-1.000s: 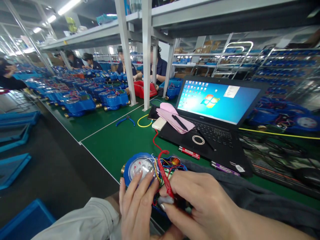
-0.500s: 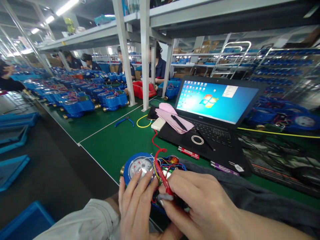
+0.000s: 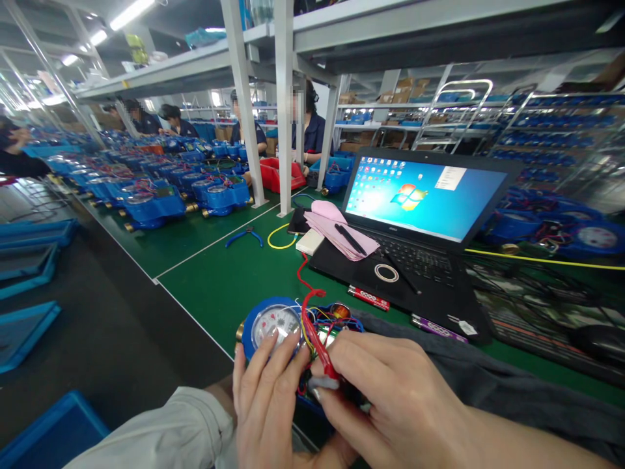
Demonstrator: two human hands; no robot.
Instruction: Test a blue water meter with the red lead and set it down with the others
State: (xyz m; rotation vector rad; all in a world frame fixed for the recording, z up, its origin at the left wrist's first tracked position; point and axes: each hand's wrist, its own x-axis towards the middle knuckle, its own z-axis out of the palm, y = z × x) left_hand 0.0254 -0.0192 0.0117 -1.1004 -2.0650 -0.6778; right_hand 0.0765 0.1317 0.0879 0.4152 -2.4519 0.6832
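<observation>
A blue water meter (image 3: 250, 333) with a round clear dial (image 3: 274, 320) lies on the green table in front of me, its wires and circuit parts bare on the right side. My left hand (image 3: 276, 397) rests over it, fingers stretched out, the tips on the dial and beside the wires. Between thumb and fingers, my right hand (image 3: 390, 391) pinches the grey plug (image 3: 323, 383) of a red cable (image 3: 312, 326) down at the meter's circuit side. That cable runs back to a small white box (image 3: 309, 242). My fingers hide the plug's lower end.
A laptop (image 3: 422, 202) stands behind, with pink papers (image 3: 336, 228) and pens on it. Batteries (image 3: 368, 298) lie along its front edge. Blue-handled pliers (image 3: 244, 237) sit on the table. Rows of blue meters (image 3: 156, 202) fill the left. Shelf posts (image 3: 284, 117) rise ahead; people sit beyond.
</observation>
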